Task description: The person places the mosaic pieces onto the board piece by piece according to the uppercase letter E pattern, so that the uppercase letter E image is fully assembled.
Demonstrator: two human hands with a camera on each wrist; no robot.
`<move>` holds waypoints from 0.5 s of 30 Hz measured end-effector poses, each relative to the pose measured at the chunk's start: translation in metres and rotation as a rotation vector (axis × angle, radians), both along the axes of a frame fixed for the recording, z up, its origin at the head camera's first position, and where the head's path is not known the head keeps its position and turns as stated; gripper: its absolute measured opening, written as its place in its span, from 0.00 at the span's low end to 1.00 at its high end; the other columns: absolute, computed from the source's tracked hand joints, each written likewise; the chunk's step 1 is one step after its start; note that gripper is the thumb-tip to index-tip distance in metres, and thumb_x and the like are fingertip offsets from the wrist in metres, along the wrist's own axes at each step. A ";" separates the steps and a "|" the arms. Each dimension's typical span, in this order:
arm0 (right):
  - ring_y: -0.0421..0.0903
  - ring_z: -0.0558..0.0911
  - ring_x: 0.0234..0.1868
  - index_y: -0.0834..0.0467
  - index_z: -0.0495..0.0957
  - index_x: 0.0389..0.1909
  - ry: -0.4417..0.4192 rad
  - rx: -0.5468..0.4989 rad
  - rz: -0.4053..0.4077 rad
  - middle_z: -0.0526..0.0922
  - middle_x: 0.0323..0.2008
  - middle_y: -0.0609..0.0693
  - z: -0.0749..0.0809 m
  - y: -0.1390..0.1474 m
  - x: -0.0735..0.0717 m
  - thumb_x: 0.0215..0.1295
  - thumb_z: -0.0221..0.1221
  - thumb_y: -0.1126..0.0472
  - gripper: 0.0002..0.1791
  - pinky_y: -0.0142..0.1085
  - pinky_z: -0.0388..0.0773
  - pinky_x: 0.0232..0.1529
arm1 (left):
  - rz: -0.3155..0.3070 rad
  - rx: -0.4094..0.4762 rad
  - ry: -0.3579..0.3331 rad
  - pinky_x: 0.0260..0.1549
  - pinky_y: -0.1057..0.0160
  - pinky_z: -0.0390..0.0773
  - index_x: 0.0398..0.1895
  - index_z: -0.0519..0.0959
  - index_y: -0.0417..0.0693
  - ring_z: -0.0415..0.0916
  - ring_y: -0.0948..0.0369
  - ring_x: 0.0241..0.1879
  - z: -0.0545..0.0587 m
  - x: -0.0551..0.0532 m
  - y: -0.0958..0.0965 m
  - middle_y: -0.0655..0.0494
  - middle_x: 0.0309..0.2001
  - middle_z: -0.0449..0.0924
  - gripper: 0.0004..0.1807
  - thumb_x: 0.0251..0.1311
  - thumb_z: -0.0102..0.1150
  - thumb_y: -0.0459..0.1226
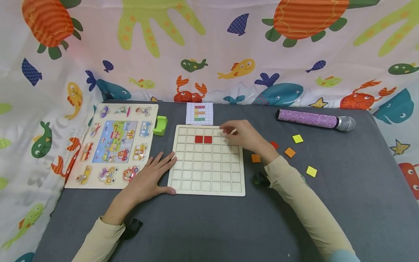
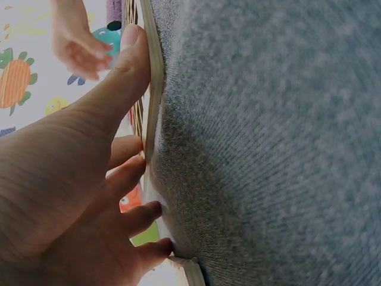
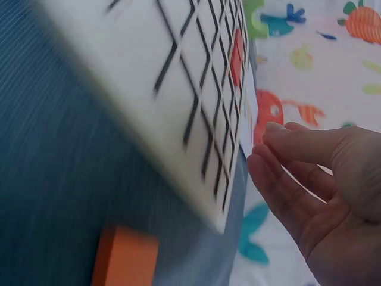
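A pale wooden grid board (image 1: 207,176) lies on the table, with two red square tiles (image 1: 203,139) side by side near its top. My left hand (image 1: 148,181) rests at the board's left edge; its spread fingers and thumb touch the rim. Over the board's top right corner hovers my right hand (image 1: 242,134). Its fingers bend loosely with the tips close to the thumb, and no tile shows between them in the right wrist view (image 3: 315,179). Behind the board lies a pattern card (image 1: 199,113) with coloured squares.
Loose tiles lie right of the board: orange (image 1: 289,152), yellow (image 1: 311,171) and a partly covered red one (image 1: 274,145). Farther back is a purple microphone (image 1: 311,119). A picture puzzle board (image 1: 112,145) and a green block (image 1: 160,126) sit at the left.
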State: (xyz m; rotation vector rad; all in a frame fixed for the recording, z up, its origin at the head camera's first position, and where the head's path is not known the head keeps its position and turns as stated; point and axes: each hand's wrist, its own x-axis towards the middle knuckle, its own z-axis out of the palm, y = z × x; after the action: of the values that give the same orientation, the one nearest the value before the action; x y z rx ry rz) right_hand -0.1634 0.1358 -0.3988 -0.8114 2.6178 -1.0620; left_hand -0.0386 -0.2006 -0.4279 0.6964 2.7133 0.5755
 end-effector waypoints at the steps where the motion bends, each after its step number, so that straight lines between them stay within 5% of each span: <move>1: 0.49 0.81 0.44 0.64 0.80 0.54 0.004 0.009 -0.010 0.85 0.42 0.56 0.001 0.008 0.001 0.65 0.61 0.69 0.16 0.43 0.81 0.46 | 0.001 0.000 -0.003 0.71 0.38 0.41 0.77 0.55 0.48 0.40 0.42 0.76 0.000 0.000 0.000 0.52 0.78 0.48 0.57 0.46 0.70 0.60; 15: 0.58 0.82 0.46 0.67 0.79 0.54 0.051 0.166 -0.199 0.84 0.45 0.63 -0.002 0.109 0.021 0.62 0.64 0.71 0.18 0.51 0.81 0.48 | 0.012 0.027 -0.020 0.71 0.37 0.41 0.77 0.56 0.48 0.40 0.42 0.76 0.000 0.000 0.002 0.52 0.78 0.48 0.57 0.45 0.72 0.58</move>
State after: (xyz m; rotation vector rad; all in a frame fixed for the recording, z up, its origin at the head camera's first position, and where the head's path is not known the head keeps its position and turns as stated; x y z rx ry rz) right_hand -0.1423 0.2447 -0.4004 -0.5588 2.8309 -0.8637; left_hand -0.0385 -0.1986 -0.4276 0.6784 2.6977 0.6192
